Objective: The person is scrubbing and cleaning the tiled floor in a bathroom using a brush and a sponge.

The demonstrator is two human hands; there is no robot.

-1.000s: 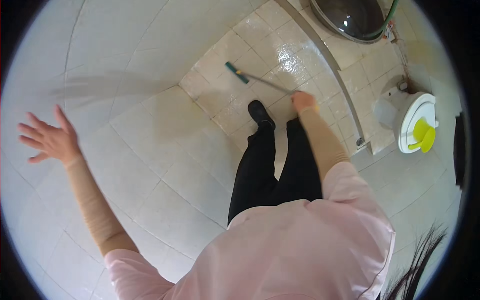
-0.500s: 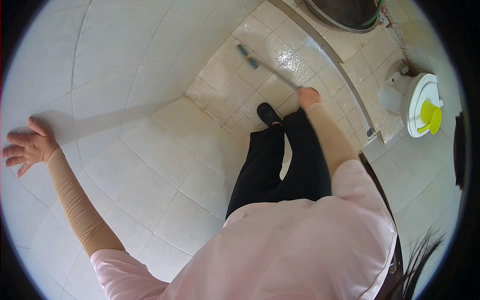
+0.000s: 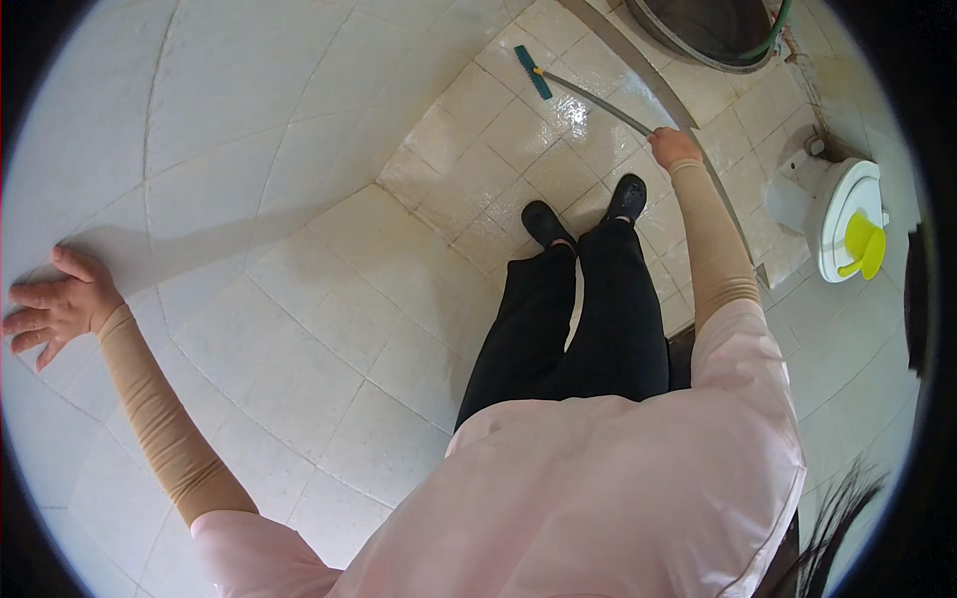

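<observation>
My right hand (image 3: 675, 147) is closed around the grey handle of a long-handled scrub brush (image 3: 598, 103). The brush's dark green head (image 3: 533, 73) rests on the wet tiled floor (image 3: 528, 135), ahead of my feet and near the left wall. Over on the left, my left hand (image 3: 65, 306) lies flat against the pale tiled wall (image 3: 219, 169) with its fingers spread, holding nothing. Dark clogs (image 3: 546, 223) are on my feet, which stand on the wet tiles.
A large dark round tub (image 3: 698, 30) with a green hose (image 3: 779, 30) stands at the far right, beyond a raised curb (image 3: 666, 95). Farther right is a white toilet (image 3: 832, 204), its lid bearing a yellow-green dipper (image 3: 863, 244).
My right hand has moved forward and to the right, carrying the brush; its head is farther away and slightly right. My right clog has come into view. My left hand stays on the wall.
</observation>
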